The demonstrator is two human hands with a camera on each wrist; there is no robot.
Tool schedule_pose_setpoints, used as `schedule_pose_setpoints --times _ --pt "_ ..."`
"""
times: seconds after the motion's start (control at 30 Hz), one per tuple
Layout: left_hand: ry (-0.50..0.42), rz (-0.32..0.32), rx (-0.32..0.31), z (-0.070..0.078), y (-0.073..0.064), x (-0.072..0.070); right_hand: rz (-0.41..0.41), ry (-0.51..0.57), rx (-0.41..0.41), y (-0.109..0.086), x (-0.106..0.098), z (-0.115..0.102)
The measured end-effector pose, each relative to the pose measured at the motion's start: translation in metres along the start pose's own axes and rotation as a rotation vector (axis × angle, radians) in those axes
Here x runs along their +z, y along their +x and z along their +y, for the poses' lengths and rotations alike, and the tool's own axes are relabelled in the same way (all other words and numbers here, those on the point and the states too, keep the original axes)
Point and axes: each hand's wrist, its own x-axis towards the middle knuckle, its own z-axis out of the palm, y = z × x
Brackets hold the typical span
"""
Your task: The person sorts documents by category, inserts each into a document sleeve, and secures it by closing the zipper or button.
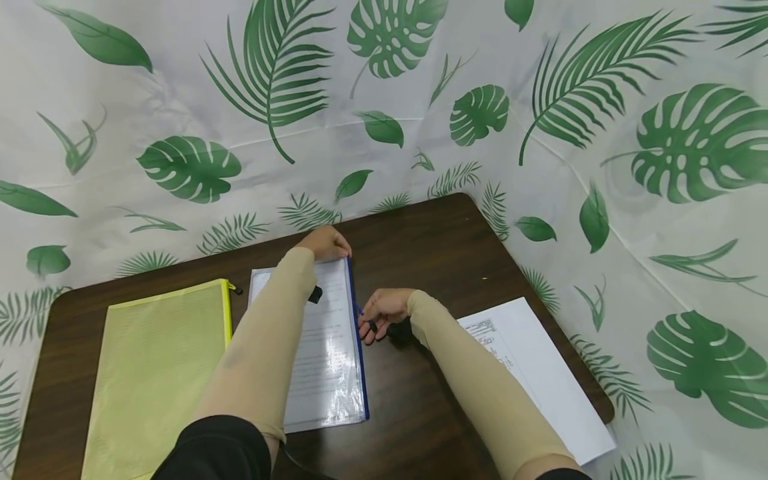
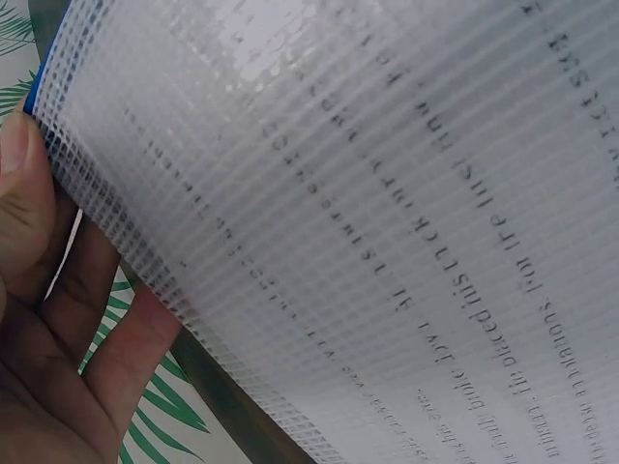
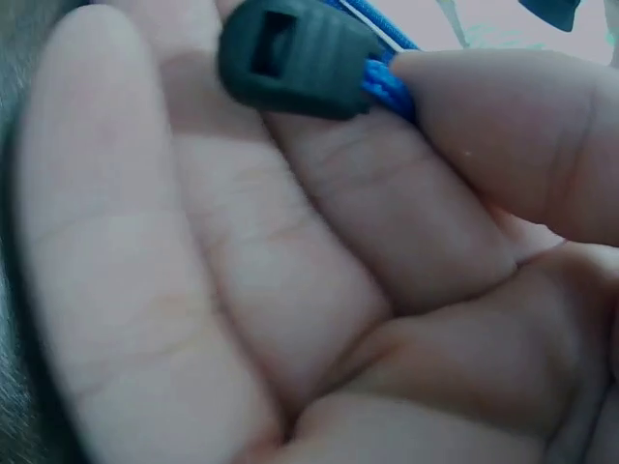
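A clear mesh zip pouch with a blue zip along its right side holds printed paper. At its far right corner my left hand grips the edge. In the left wrist view the thumb lies at the blue-trimmed edge and the other fingers reach behind the mesh. Beside the zip, partway down, is my right hand. Its thumb and index finger pinch the blue cord of the zip pull. The pull's black plastic end lies over the other fingers.
To the left lies a yellow mesh zip pouch. White printed paper lies at the right edge of the dark wooden table, partly under my right forearm. A leaf-patterned sheet hangs behind the table.
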Motion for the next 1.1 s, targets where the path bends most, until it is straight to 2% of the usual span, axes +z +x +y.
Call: schedule_pose_setpoints --times 0.2,0.63,1.1 --pt "-0.001 0.01 0.003 0.002 -0.001 0.002 -0.005 0.02 0.021 -0.004 0.005 0.006" --pt "0.003 0.012 0.003 -0.001 0.005 0.008 -0.02 0.069 -0.041 -0.01 0.015 0.028" --pt "0.014 0.012 0.004 0.005 0.001 0.008 -0.024 0.06 -0.069 -0.015 0.021 0.036"
